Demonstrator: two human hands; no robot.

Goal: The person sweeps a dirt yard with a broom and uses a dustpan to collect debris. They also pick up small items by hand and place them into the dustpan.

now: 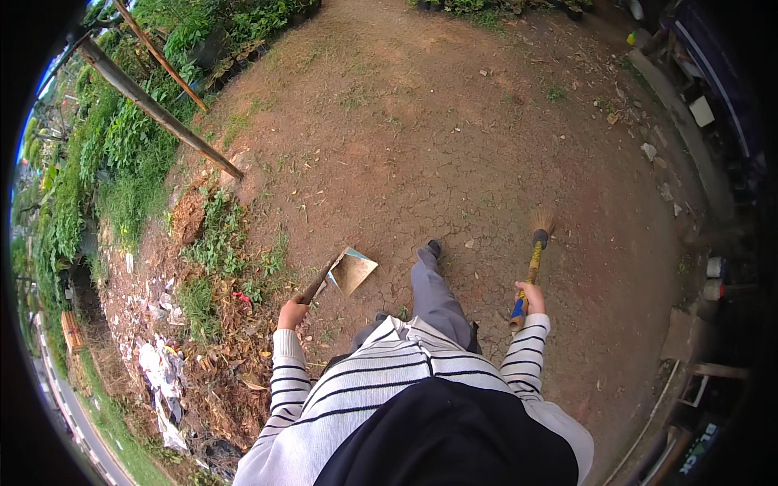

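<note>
My left hand [293,313] is closed around the wooden handle of a dustpan [352,273]. The pan hangs out in front of it, over the bare soil, and its inner face looks dusty and pale brown with a bluish edge. My right hand [533,297] grips a stick broom [535,256] by its handle, which is wrapped in yellow and blue. The broom's bristles point away from me, and its thick handle end sticks out below my hand. Whether the bristles touch the soil I cannot tell.
Two wooden poles [161,112] lean at the upper left beside green plants. A heap of dry leaves [228,383] and white litter [161,367] lies at my left. Cracked soil spreads ahead. On the right run a concrete edge [684,127] and several stones [649,151], with paint cans [715,289] farther down.
</note>
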